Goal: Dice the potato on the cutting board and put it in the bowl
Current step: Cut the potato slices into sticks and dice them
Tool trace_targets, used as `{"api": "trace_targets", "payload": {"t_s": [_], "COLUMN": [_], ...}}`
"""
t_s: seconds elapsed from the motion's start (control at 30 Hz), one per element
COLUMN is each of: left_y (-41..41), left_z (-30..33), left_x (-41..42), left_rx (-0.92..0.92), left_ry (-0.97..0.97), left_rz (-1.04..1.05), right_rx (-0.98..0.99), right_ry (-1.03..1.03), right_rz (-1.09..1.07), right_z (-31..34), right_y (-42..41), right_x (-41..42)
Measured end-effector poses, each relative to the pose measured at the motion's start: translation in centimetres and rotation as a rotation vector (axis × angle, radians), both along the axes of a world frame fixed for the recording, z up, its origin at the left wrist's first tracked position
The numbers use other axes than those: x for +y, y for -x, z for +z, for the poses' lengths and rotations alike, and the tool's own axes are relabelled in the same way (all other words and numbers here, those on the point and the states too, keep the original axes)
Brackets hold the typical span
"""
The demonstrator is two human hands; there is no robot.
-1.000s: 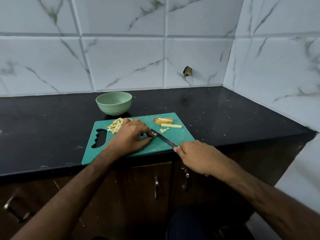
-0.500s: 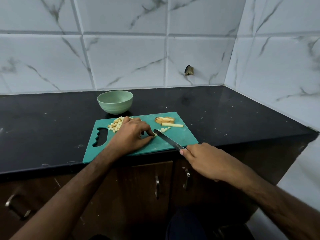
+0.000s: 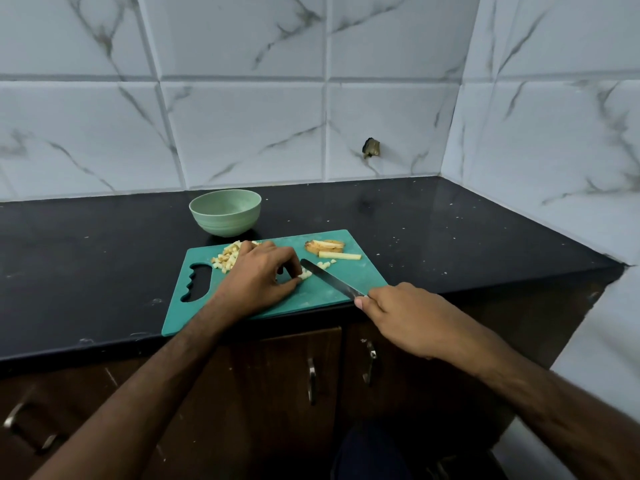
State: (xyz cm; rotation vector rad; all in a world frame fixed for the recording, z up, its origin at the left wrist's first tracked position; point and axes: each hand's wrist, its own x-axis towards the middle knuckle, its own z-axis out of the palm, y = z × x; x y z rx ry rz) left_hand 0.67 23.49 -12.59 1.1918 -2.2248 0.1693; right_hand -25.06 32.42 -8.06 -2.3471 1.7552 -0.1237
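Note:
A teal cutting board (image 3: 194,306) lies at the front edge of the black counter. My left hand (image 3: 258,278) rests on it and pinches a small potato piece (image 3: 305,274) between thumb and fingertips. My right hand (image 3: 405,318) grips the handle of a knife (image 3: 329,278), whose blade lies against that piece. A pile of diced potato (image 3: 227,259) sits behind my left hand. Uncut potato strips (image 3: 329,249) lie at the board's far right, with a few loose cubes (image 3: 325,264) beside them. The pale green bowl (image 3: 225,216) stands behind the board; its inside is hidden.
The black counter (image 3: 450,230) runs to a tiled wall at the back and right. A dark hole in the tile (image 3: 371,147) shows on the back wall. Wooden cabinet doors with metal handles (image 3: 311,381) are below the counter edge.
My right hand has drawn back toward me and to the right with the knife. My left hand stays on the potato piece.

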Motion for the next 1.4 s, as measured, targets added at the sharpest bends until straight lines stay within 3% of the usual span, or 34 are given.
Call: {"api": "trace_targets", "payload": {"t_s": [0.43,0.73,0.93,1.07,1.27,1.4], "left_y": [0.0,0.1,0.2,0.3,2.7,4.4], "left_z": [-0.2,-0.1,-0.3,-0.4,0.8,1.2], "left_x": [0.1,0.4,0.1,-0.3,-2.2,-4.0], "left_rx": [0.029,0.009,-0.031,-0.078,-0.223,-0.377], "left_ry": [-0.021,0.005,0.036,0.061,-0.058,-0.052], "left_rz": [0.000,0.049,0.083,0.025,-0.155,-0.209], "right_rx": [0.115,-0.003,-0.022,-0.261,-0.869,-1.100], "right_ry": [0.018,-0.319,-0.379,-0.327,-0.173,-0.077], "right_rz": [0.049,0.006,0.031,-0.010,-0.032,-0.060], "right_z": [-1.0,2.6,3.6,2.9,-0.7,-2.3], "right_y": [-0.7,0.3,3.4,6.2,6.6,5.4], "right_x": [0.2,-0.8,-1.1,-4.0,-8.9,-11.6]}}
